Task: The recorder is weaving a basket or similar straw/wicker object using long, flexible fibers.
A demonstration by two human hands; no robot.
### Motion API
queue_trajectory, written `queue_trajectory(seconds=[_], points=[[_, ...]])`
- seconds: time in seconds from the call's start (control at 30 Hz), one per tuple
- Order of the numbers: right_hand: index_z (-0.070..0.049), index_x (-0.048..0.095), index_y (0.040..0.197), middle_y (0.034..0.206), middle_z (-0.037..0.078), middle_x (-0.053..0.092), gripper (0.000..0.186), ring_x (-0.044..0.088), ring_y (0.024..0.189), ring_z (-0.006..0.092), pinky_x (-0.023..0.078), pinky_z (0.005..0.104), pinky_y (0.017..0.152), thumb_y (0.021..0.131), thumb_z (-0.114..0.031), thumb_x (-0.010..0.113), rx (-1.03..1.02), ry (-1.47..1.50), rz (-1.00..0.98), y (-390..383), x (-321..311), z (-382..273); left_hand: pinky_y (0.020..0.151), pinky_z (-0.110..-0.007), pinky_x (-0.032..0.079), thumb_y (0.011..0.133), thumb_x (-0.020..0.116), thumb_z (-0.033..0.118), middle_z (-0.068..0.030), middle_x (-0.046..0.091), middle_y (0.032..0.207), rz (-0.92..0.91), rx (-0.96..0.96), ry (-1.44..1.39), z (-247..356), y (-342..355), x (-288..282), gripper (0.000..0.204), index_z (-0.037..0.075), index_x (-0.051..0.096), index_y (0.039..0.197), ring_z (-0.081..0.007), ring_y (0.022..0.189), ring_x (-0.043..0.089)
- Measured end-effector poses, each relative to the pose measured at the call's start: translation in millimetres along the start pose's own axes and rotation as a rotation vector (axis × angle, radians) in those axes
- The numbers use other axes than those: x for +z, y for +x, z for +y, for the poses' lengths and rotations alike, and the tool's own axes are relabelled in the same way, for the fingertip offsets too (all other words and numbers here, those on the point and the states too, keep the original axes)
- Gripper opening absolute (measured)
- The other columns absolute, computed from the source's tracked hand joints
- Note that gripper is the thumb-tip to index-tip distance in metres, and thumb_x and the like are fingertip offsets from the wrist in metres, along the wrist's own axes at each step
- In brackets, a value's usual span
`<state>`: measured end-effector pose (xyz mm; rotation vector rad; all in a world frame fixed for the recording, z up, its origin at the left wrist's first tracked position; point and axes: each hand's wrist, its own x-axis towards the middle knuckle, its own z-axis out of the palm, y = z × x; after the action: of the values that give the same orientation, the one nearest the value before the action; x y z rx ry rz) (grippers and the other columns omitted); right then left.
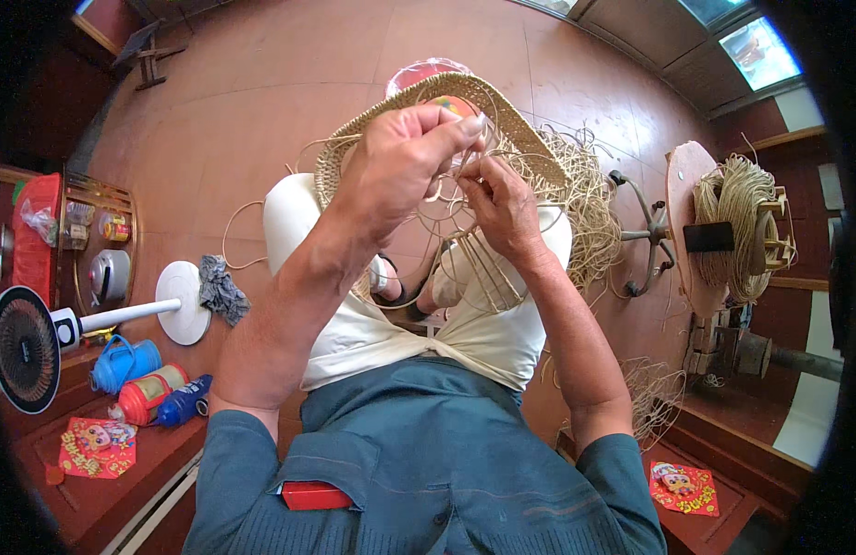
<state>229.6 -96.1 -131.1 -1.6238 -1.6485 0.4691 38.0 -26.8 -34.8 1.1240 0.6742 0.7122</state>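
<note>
A half-woven rattan basket (502,116) is held up over my knees, its rim arching away from me and loose pale strands (474,264) hanging down from it. My left hand (400,162) is raised in front of the weave, fingers pinched on a thin strand near the rim. My right hand (502,203) sits just to the right and slightly lower, fingers closed on strands of the same basket. A pink round object (426,69) shows behind the rim, mostly hidden.
A loose heap of rattan (590,199) lies on the tiled floor at right, near a wooden reel (733,227) wound with cane. A standing fan (25,347) lies at left beside a grey rag (222,291), bottles (150,388) and a round tray (99,245).
</note>
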Motion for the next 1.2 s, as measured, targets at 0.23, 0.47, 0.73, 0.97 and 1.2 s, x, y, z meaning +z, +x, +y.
queue_trajectory(seconds=[0.23,0.47,0.73,0.97,1.2], points=[[-0.003,0.074,0.103,0.096,0.012,0.072,0.016,0.075,0.082,0.027,0.06,0.0425,0.078,0.1,-0.019,0.076,0.047,0.064,-0.002,-1.7,-2.6,-6.1,0.05,-0.022,0.025,0.109,0.073,0.031,0.0138,0.045,0.065,-0.021,0.033,0.002,2.5,19.2,8.9,0.026,0.006,0.078,0.105,0.0007,0.054,0.032],[-0.005,0.075,0.101,0.093,0.013,0.071,0.018,0.074,0.081,0.0312,0.058,0.0438,0.076,0.101,-0.023,0.076,0.12,0.006,0.085,1.5,9.3,-2.6,0.049,-0.021,0.031,0.114,0.065,0.033,0.008,0.054,0.072,-0.123,-0.14,0.038,9.8,-20.6,-19.8,0.032,0.004,0.078,0.118,-0.0005,0.054,0.039],[0.0,0.075,0.099,0.081,0.007,0.063,0.024,0.065,0.068,0.0146,0.052,0.0332,0.065,0.105,-0.024,0.077,0.028,0.058,0.13,4.3,17.9,3.5,0.075,-0.038,0.062,0.101,0.066,0.002,-0.0136,0.07,0.114,0.173,0.507,1.001,-61.4,-0.2,-27.2,0.037,0.009,0.068,0.137,-0.0243,0.081,0.073],[-0.005,0.075,0.101,0.092,0.013,0.07,0.02,0.071,0.082,0.0334,0.055,0.0445,0.074,0.103,-0.026,0.076,0.103,0.056,0.099,1.7,15.4,4.7,0.08,-0.049,0.06,0.1,0.071,0.011,-0.0159,0.071,0.108,0.13,0.624,1.213,-88.4,6.2,-32.5,0.02,0.006,0.069,0.119,-0.0383,0.094,0.074],[-0.005,0.073,0.099,0.091,0.014,0.069,0.019,0.07,0.082,0.0338,0.054,0.0451,0.074,0.101,-0.023,0.076,0.099,-0.002,0.172,0.2,21.4,-1.0,0.075,-0.048,0.056,0.099,0.073,0.015,-0.0137,0.069,0.094,0.245,0.547,1.144,-107.8,-15.1,-22.6,0.013,0.005,0.066,0.103,-0.0368,0.088,0.072]])
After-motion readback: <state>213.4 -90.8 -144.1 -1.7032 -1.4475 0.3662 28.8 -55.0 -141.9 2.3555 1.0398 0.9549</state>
